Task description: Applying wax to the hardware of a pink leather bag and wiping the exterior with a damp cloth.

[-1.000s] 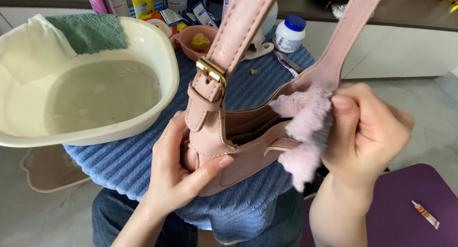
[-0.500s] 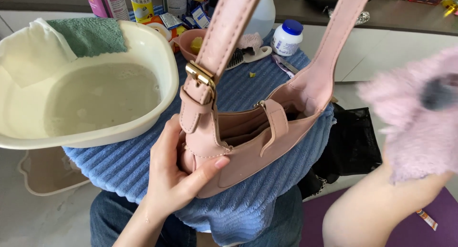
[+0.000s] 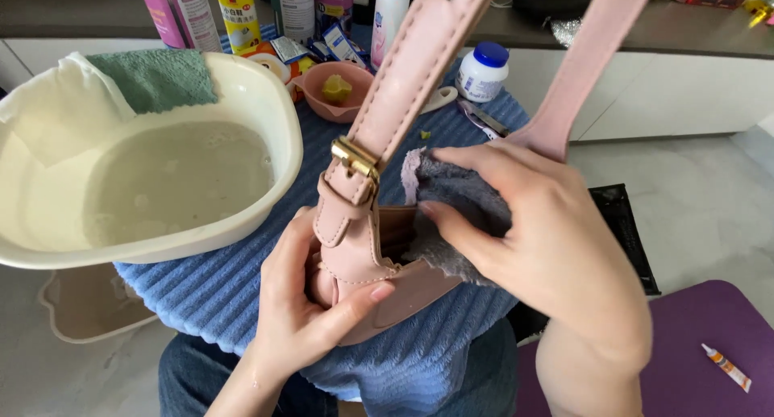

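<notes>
A pink leather handbag (image 3: 355, 260) with a gold buckle stands on a blue ribbed towel (image 3: 218, 292) over my lap, its strap rising toward the camera. My left hand (image 3: 310, 308) grips the bag's lower left end, thumb across its front. My right hand (image 3: 540, 240) holds a fluffy pink-grey cloth (image 3: 451, 211) and presses it into the bag's open top.
A cream basin (image 3: 274, 119) of cloudy water sits at the left, with a green cloth (image 3: 157, 78) and a white cloth draped on its rim. Behind it stand bottles, a small pink bowl (image 3: 334, 87) and a blue-capped white jar (image 3: 482, 72). A purple mat (image 3: 709, 336) lies lower right.
My right hand pulled the cloth out of the bag and swung it off to the right, then came back and pushed it into the bag's opening. My left hand kept its grip.
</notes>
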